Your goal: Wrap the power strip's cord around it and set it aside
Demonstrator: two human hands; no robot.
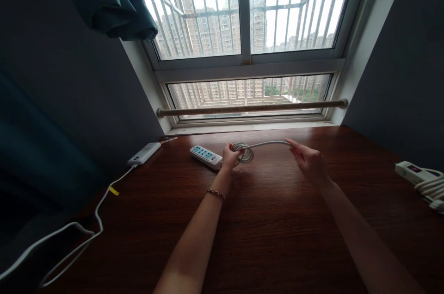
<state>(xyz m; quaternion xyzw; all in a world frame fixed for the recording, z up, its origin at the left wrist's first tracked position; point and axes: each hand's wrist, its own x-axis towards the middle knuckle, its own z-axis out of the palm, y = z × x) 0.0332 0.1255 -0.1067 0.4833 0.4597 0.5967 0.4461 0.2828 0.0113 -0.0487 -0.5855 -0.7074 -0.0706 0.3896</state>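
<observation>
Above the red-brown wooden table, my left hand grips a coiled pale-grey cable. My right hand pinches its outstretched part.

- Mid-tabletop: a power strip, just left of the person's left hand.
- From the coil in that hand, the cable runs right to the right hand.
- Far left: a corded device, its cord trailing nearer the person.
- Far right: a second strip.
- Behind the tabletop: a window, a bar before its lower pane.
</observation>
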